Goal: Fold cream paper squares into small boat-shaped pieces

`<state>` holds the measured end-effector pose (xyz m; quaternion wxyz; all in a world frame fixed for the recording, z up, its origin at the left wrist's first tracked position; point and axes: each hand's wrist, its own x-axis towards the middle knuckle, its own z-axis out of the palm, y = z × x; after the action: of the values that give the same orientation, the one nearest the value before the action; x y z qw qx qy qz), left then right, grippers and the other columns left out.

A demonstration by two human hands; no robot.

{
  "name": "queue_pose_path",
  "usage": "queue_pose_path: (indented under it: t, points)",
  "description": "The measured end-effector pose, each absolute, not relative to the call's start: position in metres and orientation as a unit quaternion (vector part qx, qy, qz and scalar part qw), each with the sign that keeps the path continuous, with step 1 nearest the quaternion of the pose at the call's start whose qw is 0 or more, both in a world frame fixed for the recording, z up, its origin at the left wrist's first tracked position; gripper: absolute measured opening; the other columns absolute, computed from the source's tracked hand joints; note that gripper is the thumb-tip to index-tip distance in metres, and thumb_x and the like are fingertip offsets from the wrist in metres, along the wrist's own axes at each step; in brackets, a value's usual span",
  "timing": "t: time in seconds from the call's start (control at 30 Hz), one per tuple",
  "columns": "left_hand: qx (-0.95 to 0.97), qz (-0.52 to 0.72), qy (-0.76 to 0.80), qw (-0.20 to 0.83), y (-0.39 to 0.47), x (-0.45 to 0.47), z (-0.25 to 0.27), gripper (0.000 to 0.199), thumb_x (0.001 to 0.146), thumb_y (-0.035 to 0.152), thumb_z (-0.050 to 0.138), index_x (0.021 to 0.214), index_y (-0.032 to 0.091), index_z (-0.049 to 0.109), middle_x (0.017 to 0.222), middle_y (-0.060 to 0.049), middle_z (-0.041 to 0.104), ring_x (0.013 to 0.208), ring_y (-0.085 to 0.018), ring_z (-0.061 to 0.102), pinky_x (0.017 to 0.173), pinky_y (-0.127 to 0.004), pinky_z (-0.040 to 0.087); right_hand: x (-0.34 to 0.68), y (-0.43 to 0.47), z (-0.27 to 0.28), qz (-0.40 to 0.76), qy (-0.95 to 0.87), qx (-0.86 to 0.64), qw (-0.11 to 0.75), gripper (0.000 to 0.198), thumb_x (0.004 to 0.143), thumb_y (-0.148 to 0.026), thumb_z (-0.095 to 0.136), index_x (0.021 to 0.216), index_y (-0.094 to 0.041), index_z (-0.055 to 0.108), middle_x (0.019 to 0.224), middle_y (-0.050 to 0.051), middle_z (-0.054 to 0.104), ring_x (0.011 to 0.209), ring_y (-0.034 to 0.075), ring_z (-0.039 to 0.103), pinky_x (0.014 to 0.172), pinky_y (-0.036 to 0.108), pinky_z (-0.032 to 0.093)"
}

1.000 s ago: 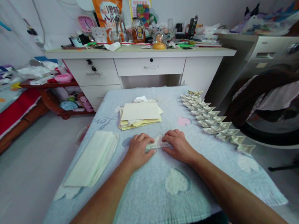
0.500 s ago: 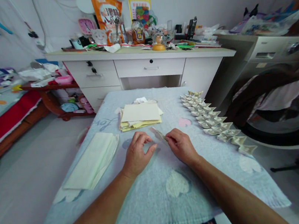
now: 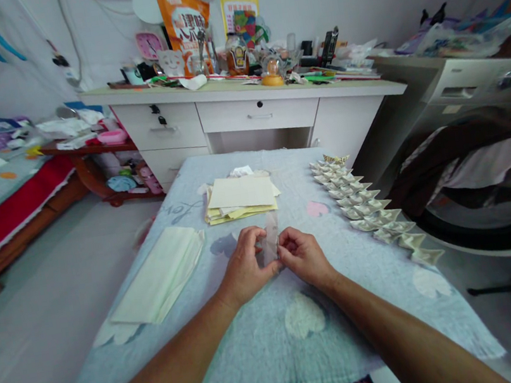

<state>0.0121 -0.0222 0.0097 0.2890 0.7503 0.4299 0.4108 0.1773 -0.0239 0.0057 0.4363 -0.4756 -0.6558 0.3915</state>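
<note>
A narrow folded strip of paper [image 3: 270, 238] stands tilted between my hands above the cloth-covered table. My right hand [image 3: 304, 256] pinches its right edge. On the other side, my left hand [image 3: 249, 261] has its fingers curled round the strip, with the thumb at its lower end. Just beyond lies a stack of cream and yellow paper sheets [image 3: 240, 192]. To the left rests a pile of pale green folded paper [image 3: 159, 276]. Along the right side runs a row of several folded paper pieces with pointed ends [image 3: 366, 208].
A light blue cloth [image 3: 242, 360] with heart patterns covers the table. Behind it stands a white desk [image 3: 234, 114] crowded with a jar [image 3: 236, 53], an orange snack bag [image 3: 187, 29] and small items. A washing machine [image 3: 475, 88] is at right, a bed [image 3: 3, 210] at left.
My left hand has moved right and closed on the paper strip. The strip has turned so that its broad face shows; my right hand still pinches it.
</note>
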Motion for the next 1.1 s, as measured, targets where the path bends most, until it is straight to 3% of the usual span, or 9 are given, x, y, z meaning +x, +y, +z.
queue_pose_path:
  t: [0.33,0.57,0.7,0.83,0.93,1.1]
  points:
    - [0.776,0.398,0.395,0.290,-0.027,0.016,0.019,0.057,0.068,0.010,0.062,0.119,0.023,0.040,0.123,-0.009,0.047,0.117,-0.023,0.050,0.093,-0.037,0.051,0.176,-0.025,0.007,0.349,-0.667,-0.491,0.438,0.015,0.076,-0.017,0.051,0.089,-0.022,0.051,0.068,-0.004,0.056,0.059,0.010,0.052,0.053,0.020,0.040]
    - [0.740,0.410,0.415,0.335,-0.028,0.015,0.016,0.066,0.071,0.004,0.055,0.129,0.022,0.031,0.131,-0.012,0.050,0.113,-0.021,0.058,0.098,-0.038,0.048,0.177,-0.029,0.014,0.289,-0.706,-0.491,0.420,0.010,0.077,-0.014,0.050,0.085,-0.021,0.051,0.065,-0.006,0.052,0.056,0.010,0.050,0.055,0.020,0.037]
    - [0.709,0.423,0.455,0.334,-0.026,0.015,0.016,0.061,0.073,0.007,0.056,0.128,0.022,0.033,0.128,-0.011,0.054,0.096,-0.018,0.065,0.089,-0.034,0.052,0.176,-0.030,0.016,0.251,-0.732,-0.490,0.402,0.011,0.076,-0.013,0.049,0.084,-0.021,0.051,0.062,-0.006,0.049,0.053,0.009,0.046,0.054,0.020,0.035]
    - [0.691,0.409,0.469,0.368,-0.026,0.016,0.019,0.050,0.079,0.013,0.054,0.126,0.022,0.037,0.109,-0.007,0.064,0.079,-0.015,0.067,0.071,-0.027,0.052,0.176,-0.031,0.015,0.232,-0.744,-0.479,0.403,0.015,0.071,-0.010,0.049,0.081,-0.021,0.046,0.061,-0.007,0.045,0.053,0.009,0.043,0.054,0.020,0.033]
    - [0.698,0.408,0.449,0.380,-0.026,0.017,0.021,0.049,0.079,0.010,0.051,0.126,0.022,0.040,0.103,-0.004,0.067,0.078,-0.014,0.067,0.071,-0.025,0.050,0.176,-0.031,0.013,0.221,-0.739,-0.487,0.409,0.018,0.069,-0.010,0.049,0.081,-0.021,0.044,0.061,-0.007,0.043,0.053,0.009,0.043,0.053,0.020,0.032]
    - [0.712,0.406,0.426,0.383,-0.030,0.018,0.021,0.056,0.073,0.005,0.054,0.125,0.022,0.044,0.110,-0.006,0.065,0.087,-0.016,0.066,0.078,-0.027,0.050,0.177,-0.030,0.011,0.216,-0.723,-0.508,0.416,0.025,0.066,-0.013,0.055,0.089,-0.021,0.047,0.061,-0.008,0.045,0.052,0.010,0.044,0.051,0.020,0.032]
